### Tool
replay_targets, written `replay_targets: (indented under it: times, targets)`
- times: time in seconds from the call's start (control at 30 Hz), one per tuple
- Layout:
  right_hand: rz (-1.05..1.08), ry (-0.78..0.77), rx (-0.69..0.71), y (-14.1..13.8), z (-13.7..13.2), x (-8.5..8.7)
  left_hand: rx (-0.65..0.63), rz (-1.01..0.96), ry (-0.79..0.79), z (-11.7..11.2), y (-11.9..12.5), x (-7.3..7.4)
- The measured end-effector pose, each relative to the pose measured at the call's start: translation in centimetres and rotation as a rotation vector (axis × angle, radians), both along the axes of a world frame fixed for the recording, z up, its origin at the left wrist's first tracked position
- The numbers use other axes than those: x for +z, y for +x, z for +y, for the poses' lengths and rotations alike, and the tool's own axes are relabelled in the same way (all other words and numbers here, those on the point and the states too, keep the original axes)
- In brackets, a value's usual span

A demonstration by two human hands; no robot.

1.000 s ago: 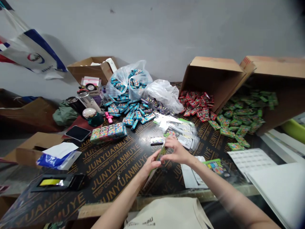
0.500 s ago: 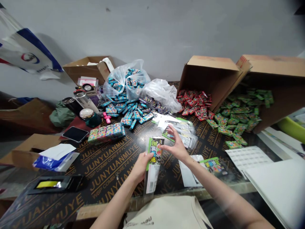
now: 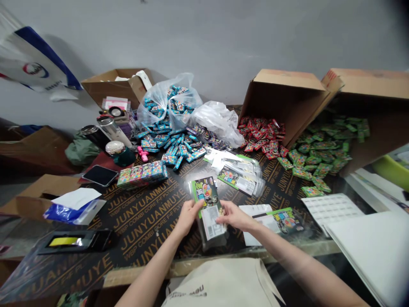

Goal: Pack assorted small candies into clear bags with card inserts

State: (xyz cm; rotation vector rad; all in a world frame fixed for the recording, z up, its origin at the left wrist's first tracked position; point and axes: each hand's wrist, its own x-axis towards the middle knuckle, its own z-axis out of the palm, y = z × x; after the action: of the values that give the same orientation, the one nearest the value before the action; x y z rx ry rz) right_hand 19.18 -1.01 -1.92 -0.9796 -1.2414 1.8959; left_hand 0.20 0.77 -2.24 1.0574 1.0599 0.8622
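Between my hands is a clear plastic packaging bag [image 3: 209,209] with a black-and-green printed top and a pale label below. My left hand [image 3: 188,215] grips its left edge, thumb on the front. On the right edge, my right hand [image 3: 234,215] pinches the bag with closed fingers. Just beyond it lies a fanned stack of similar printed bags [image 3: 239,177]. Another printed bag [image 3: 284,221] rests on white paper beside my right forearm. A wrapped block of small colourful boxes [image 3: 142,174] sits to the left.
Blue packets [image 3: 179,149] spill from a clear bag at the back. Red packets [image 3: 263,134] and green packets [image 3: 315,157] lie before tipped cardboard boxes [image 3: 284,81]. A phone [image 3: 99,175], metal flasks [image 3: 113,130] and a jar [image 3: 119,153] stand left. A white sheet [image 3: 332,209] lies right.
My right hand has come down from near the fanned stack and now grips the right edge of the bag. The bag has turned to face me more broadly.
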Motion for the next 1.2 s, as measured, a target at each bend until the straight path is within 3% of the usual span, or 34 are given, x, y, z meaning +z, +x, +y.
replay_targets:
  times: [0.13, 0.23, 0.3, 0.4, 0.47, 0.53, 0.73, 0.8, 0.87, 1.0, 1.07, 1.2]
  targets:
    - [0.001, 0.057, -0.183, 0.2, 0.1, -0.7, -0.189, -0.038, -0.041, -1.2, -0.2, -1.0]
    - [0.045, -0.007, -0.472, -0.2, 1.1, 0.2, -0.264, -0.089, -0.053, -2.2, 0.9, -0.8]
    - [0.051, -0.052, -0.683, -0.9, 1.7, 0.9, -0.182, -0.193, -0.073, -2.7, 2.2, -0.1]
    - [0.036, -0.002, -0.816, -2.3, 1.8, 1.6, 0.153, -0.414, -0.172, -2.7, 4.3, 1.5]
    - [0.065, -0.010, -0.842, -2.9, 1.4, 1.9, 0.312, -0.512, -0.270, -2.4, 5.2, 2.4]
    - [0.112, -0.062, -0.859, -3.2, 1.1, 2.0, 0.354, -0.554, -0.348, -1.7, 5.4, 3.0]
    - [0.215, -0.170, -0.795, -2.4, 1.3, 2.2, 0.217, -0.507, -0.427, 0.7, 3.7, 3.8]
    - [0.252, -0.217, -0.753, -1.8, 1.6, 2.5, 0.188, -0.368, -0.312, 1.1, 3.3, 4.4]
    - [0.225, -0.183, -0.731, -1.2, 1.7, 2.8, 0.177, -0.142, -0.069, 0.9, 3.0, 5.1]
    - [-0.012, 0.137, -0.680, 0.0, 1.0, 3.3, 0.116, 0.260, 0.469, 0.0, 2.9, 6.0]
    - [-0.131, 0.257, -0.645, 0.4, 0.5, 3.4, 0.084, 0.345, 0.523, 0.0, 2.7, 6.1]
    - [-0.194, 0.286, -0.613, 0.9, 0.0, 3.7, 0.019, 0.368, 0.351, 1.2, 2.0, 5.9]
